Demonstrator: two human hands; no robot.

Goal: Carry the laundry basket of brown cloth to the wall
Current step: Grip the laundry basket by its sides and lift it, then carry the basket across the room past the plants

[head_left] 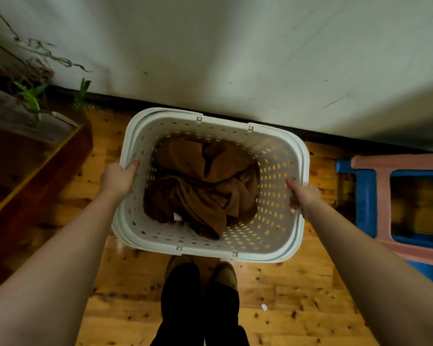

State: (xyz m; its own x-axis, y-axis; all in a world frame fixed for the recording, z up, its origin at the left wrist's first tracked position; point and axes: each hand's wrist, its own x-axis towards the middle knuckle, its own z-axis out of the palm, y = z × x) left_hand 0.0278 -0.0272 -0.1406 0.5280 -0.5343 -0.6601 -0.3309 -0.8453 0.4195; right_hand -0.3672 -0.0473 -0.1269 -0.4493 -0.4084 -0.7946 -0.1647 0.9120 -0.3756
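At the far left stands a dark wooden cabinet (35, 171) with a leafy plant (33, 96) over it, well apart from the hands. Next comes the left hand (118, 179), closed on the left rim of the white perforated laundry basket (210, 248): its thumb (133, 165) lies over the top of the rim, pointing inward, while the remaining fingers go under the outer edge and are hidden, so their spread cannot be told. Between the two hands, down inside the basket and well below the level of the fingers, lies the crumpled brown cloth (200, 188), touching neither hand; a small white tag shows on its near fold. Beyond the basket's far rim runs the dark skirting at the foot of the pale wall (235, 58); the rim looks just beside it. On the near side of the basket, lower than the hands, two shoes (203, 275) stand on the knotty wooden floor (298, 308). The right hand (304, 196) clamps the right rim, thumb on the inner wall, the other fingers curled together around the outside edge. To the right of that hand, near but apart, sits a blue and pink plastic stool (385, 196)
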